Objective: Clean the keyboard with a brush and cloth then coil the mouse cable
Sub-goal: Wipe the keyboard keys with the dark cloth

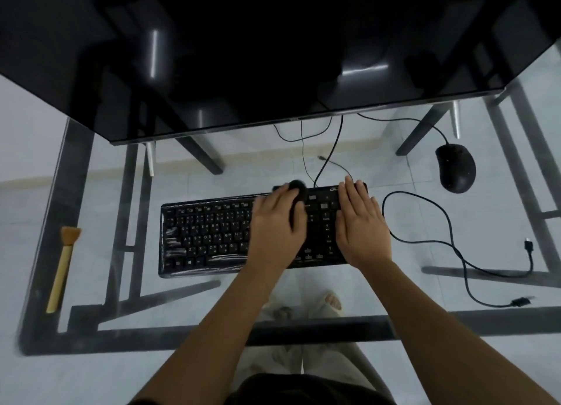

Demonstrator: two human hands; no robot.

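Observation:
A black keyboard lies across the middle of the glass desk. My left hand rests on its centre-right keys, closed over a dark cloth that pokes out past the fingertips at the keyboard's far edge. Flat on the keyboard's right end, my right hand presses down with straight fingers and holds nothing. A wooden-handled brush sits apart at the desk's left edge. The black mouse lies at the far right, and its cable runs back under the monitor.
A large dark monitor overhangs the far half of the desk. A loose black cable loops on the glass right of the keyboard and ends in a plug. Thin wires trail behind the keyboard. My legs and feet show through the glass.

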